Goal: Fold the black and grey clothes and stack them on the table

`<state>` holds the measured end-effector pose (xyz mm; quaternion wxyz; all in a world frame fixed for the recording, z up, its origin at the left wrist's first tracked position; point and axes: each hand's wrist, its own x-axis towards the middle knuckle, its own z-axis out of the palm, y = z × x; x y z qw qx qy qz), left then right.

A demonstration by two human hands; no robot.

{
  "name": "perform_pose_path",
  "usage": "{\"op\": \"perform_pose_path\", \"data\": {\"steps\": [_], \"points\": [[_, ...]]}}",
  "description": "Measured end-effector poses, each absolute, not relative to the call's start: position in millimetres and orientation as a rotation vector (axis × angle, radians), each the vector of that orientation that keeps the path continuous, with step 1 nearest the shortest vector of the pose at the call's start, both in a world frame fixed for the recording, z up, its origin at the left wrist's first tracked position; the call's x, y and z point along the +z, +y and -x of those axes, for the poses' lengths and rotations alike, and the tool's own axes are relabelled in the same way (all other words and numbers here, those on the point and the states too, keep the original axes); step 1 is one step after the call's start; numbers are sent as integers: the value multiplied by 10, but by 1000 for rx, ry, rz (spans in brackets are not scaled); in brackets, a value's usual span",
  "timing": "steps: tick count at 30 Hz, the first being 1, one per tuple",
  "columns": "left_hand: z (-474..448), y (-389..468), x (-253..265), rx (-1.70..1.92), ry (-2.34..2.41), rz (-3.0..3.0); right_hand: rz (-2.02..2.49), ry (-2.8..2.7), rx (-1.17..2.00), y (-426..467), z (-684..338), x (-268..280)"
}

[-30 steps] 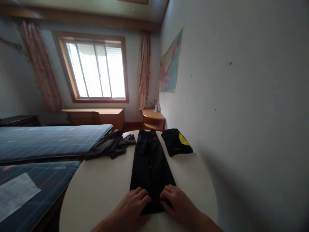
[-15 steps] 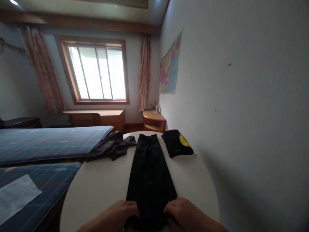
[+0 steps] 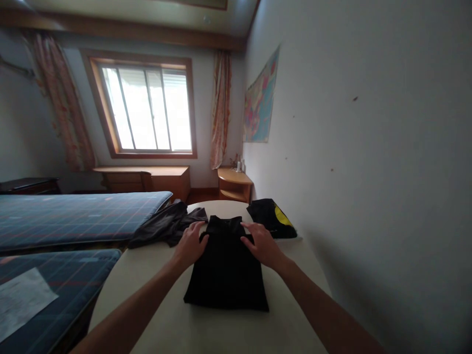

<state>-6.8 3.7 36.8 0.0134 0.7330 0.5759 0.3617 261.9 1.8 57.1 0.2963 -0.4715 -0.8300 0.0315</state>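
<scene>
A pair of black trousers (image 3: 226, 275) lies doubled over on the round white table (image 3: 158, 314), its folded edge towards me and a short strip of the far end showing beyond the top layer. My left hand (image 3: 191, 246) is at the far left corner of the top layer, thumb and fingers apart, thumb tip at the cloth. Across from it, my right hand (image 3: 262, 243) touches the far right corner, open as well with spread fingers. The fingertips of both hands lie along the sides of the cloth.
Crumpled dark grey clothing (image 3: 158, 226) lies at the table's left edge. A folded black garment with a yellow patch (image 3: 282, 221) sits back right, close to the wall (image 3: 368, 196). Plaid mattresses (image 3: 84, 216) stand left, one bearing a paper sheet (image 3: 25, 302).
Both hands have moved away from me with the near end of the trousers, folding it over the far part. The fingers have loosened from their grip to spread apart.
</scene>
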Motion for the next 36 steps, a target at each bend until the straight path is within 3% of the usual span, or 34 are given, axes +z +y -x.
{"op": "perform_pose_path", "data": {"steps": [6, 11, 15, 17, 20, 22, 29, 33, 36], "points": [[156, -522, -207, 650, 1436, -2522, 1125, -2577, 414, -543, -2607, 102], [179, -1020, 6, 399, 1278, -2524, 1022, -2626, 681, -949, -2700, 133], [134, -1159, 211, 268, 1228, -2443, 913, -2732, 1114, -1035, -2738, 219], [103, -1138, 233, 318, 1322, -2445, 1043, -2710, 1027, -1003, -2737, 249], [61, -1055, 214, 334, 1449, -2432, 1352, -2556, 576, -904, -2747, 270], [41, -1006, 198, 248, 1470, -2384, 1461, -2529, 464, -839, -2773, 258], [41, -1031, 281, 140, 1374, -2226, 1467, -2622, 662, -796, -2907, 230], [107, -958, 544, 199, 1183, -2170, 1383, -2649, 934, -724, -2992, 510], [154, -667, 800, 374, 1122, -2155, 1235, -2550, 920, -474, -3048, 797]]}}
